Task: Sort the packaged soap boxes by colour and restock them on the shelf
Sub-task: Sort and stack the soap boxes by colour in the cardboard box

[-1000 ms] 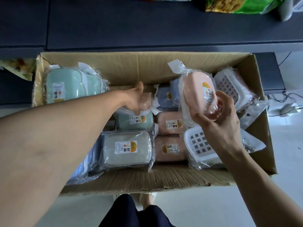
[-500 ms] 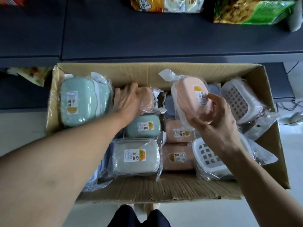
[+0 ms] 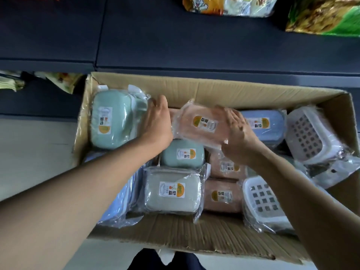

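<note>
Hands steady a pink soap box (image 3: 200, 126) mid-carton (image 3: 194, 88): our right hand (image 3: 236, 137) lies flat-fingered on it, our left hand (image 3: 156, 121) rests open beside, likely gathering pinks before shelving.

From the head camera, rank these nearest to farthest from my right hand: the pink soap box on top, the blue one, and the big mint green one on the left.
From the right hand:
1. Pink soap box, touching it, centre.
2. Blue soap box, just beyond the fingers, rightward.
3. Big mint green soap box, far left, past the left hand.
</note>
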A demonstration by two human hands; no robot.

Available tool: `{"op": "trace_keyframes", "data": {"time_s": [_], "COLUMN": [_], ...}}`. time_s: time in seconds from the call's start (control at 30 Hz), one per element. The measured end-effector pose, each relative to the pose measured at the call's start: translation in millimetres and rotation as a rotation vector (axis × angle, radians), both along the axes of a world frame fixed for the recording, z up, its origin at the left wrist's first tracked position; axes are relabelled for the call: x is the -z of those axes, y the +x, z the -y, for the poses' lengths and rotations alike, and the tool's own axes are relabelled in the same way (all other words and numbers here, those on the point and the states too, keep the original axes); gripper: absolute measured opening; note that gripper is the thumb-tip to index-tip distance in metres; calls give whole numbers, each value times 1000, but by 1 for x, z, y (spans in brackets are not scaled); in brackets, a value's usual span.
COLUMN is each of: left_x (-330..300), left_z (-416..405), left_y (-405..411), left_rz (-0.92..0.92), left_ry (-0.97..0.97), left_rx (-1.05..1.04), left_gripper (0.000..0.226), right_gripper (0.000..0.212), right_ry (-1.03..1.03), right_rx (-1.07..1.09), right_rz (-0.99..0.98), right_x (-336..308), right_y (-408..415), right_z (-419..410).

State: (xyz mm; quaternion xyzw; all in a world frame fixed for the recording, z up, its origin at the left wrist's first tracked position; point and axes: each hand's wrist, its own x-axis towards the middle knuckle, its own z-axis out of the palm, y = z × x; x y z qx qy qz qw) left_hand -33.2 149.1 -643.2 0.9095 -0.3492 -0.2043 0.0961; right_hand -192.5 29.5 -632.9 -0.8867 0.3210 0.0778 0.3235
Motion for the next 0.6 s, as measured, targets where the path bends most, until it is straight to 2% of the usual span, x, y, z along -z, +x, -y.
{"op": "trace_keyframes", "data": {"time_s": [0.07, 0.2, 0.27, 0.33, 0.43, 0.5, 0.6], "left_x": [-8, -9, -3, 2, 5, 6, 11], "left_z": [-9, -23, -25, -23, -11, -3, 2], "left_y": [-4, -13, -11, -7, -2, 3, 9], "left_rz": [1, 120, 173, 215, 283, 299, 303], "left_ry": [-63, -91, -17, 75, 151, 178, 207], "left_rx": [-41, 126, 240, 317, 336, 354, 392], "left_gripper": [49, 71, 65, 61, 59, 61, 64], "right_gripper": [86, 73, 53, 37, 30, 10, 17], "right_ry": [6, -138, -265, -339, -224, -106, 52], "right_rx": [-112, -272, -204, -1, 214, 167, -13], "right_rz": [20, 58, 100, 125, -9, -76, -302], "right_x": [8, 40, 49, 47, 42, 44, 58], "right_y": [21, 58, 61, 53, 33, 24, 24], "right_z": [2, -2, -9, -14, -20, -25, -30]}}
